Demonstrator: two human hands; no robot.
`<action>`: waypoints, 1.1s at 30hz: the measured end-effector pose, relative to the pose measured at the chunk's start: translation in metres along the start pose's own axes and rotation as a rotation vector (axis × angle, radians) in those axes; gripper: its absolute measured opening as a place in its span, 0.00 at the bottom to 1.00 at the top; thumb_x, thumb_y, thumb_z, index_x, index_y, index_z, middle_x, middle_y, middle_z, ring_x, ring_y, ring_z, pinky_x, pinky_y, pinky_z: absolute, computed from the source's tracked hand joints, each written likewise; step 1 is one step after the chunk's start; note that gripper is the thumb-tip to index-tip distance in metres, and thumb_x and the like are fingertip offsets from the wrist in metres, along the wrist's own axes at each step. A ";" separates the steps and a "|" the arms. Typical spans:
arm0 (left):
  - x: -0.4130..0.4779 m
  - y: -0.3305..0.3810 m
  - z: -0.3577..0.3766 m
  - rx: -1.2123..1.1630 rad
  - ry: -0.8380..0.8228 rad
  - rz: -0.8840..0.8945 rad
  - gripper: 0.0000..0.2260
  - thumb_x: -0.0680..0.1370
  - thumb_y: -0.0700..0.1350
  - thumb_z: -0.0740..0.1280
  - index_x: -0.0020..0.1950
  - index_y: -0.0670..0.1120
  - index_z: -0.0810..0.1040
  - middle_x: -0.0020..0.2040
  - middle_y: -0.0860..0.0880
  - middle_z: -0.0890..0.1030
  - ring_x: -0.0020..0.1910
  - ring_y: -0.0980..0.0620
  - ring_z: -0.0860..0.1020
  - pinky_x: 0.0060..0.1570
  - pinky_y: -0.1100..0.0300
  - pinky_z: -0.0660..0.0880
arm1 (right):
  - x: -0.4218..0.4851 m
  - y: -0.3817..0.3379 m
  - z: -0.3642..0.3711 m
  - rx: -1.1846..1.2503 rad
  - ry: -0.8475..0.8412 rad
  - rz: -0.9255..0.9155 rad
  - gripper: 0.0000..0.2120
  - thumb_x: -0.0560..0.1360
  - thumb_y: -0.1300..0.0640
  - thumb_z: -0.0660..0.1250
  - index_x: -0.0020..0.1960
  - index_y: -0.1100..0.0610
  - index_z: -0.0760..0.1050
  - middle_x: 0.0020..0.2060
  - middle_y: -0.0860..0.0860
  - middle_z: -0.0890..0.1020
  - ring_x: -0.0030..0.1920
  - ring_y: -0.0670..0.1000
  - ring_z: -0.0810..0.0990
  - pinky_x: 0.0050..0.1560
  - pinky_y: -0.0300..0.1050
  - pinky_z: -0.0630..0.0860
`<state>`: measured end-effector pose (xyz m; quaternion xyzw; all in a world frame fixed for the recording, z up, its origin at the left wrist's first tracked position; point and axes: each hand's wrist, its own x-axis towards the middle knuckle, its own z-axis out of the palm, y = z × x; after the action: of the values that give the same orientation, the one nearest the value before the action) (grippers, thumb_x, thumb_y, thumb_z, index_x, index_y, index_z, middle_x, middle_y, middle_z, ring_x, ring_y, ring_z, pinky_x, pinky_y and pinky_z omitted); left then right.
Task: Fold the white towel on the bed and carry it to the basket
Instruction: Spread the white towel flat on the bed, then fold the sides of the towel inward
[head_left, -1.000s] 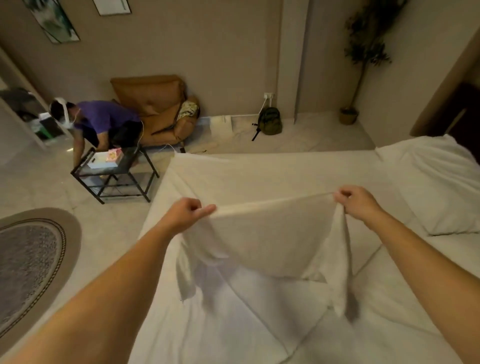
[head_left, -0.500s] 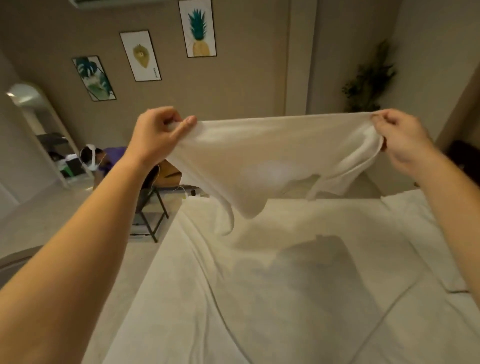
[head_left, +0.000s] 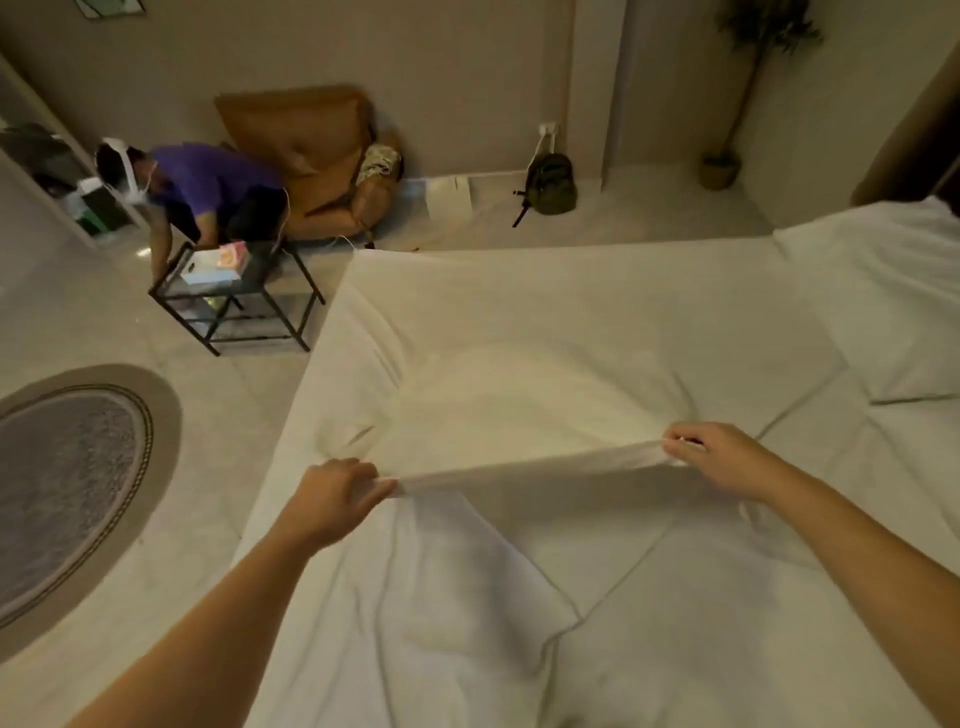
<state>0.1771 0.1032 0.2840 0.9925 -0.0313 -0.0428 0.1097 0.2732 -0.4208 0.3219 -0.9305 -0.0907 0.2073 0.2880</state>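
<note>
The white towel (head_left: 524, 410) lies spread over the bed (head_left: 597, 296), its far part flat on the sheet and its near edge lifted and pulled taut. My left hand (head_left: 332, 493) pinches the near left corner. My right hand (head_left: 722, 457) pinches the near right corner, slightly higher. Both hands are closed on the fabric. No basket shows in this view.
A white pillow (head_left: 893, 291) lies at the bed's right. Left of the bed stand a black-framed glass side table (head_left: 234, 296), a brown armchair (head_left: 317, 161) and a bending person in a purple shirt (head_left: 208, 182). A round rug (head_left: 67, 483), a backpack (head_left: 550, 184) and a potted plant (head_left: 722, 166) sit on the floor.
The towel, held high in the air half a second ago, has come down and now lies spread on the bed. Both hands dropped low, still gripping its near corners.
</note>
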 end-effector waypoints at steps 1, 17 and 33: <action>-0.019 -0.001 0.025 -0.005 -0.032 0.003 0.32 0.78 0.75 0.48 0.42 0.52 0.79 0.36 0.54 0.77 0.39 0.50 0.80 0.41 0.53 0.75 | -0.008 0.015 0.025 -0.010 -0.055 0.035 0.10 0.81 0.50 0.65 0.40 0.46 0.78 0.37 0.47 0.82 0.41 0.49 0.80 0.43 0.45 0.74; -0.158 -0.002 0.248 0.110 -0.461 -0.158 0.26 0.78 0.69 0.51 0.59 0.57 0.81 0.56 0.56 0.80 0.59 0.47 0.76 0.60 0.51 0.68 | -0.089 0.142 0.267 -0.236 -0.367 0.190 0.11 0.82 0.50 0.60 0.43 0.47 0.76 0.39 0.46 0.78 0.39 0.47 0.77 0.41 0.44 0.73; -0.142 0.002 0.317 -0.008 -0.639 -0.223 0.26 0.82 0.63 0.59 0.77 0.53 0.72 0.78 0.51 0.70 0.79 0.47 0.64 0.75 0.49 0.62 | -0.076 0.156 0.337 -0.124 -0.436 0.305 0.15 0.82 0.46 0.59 0.66 0.47 0.75 0.64 0.50 0.78 0.61 0.53 0.77 0.61 0.53 0.75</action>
<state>0.0066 0.0427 -0.0127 0.9259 0.0446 -0.3635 0.0929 0.0651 -0.4019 0.0054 -0.8827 -0.0217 0.4378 0.1695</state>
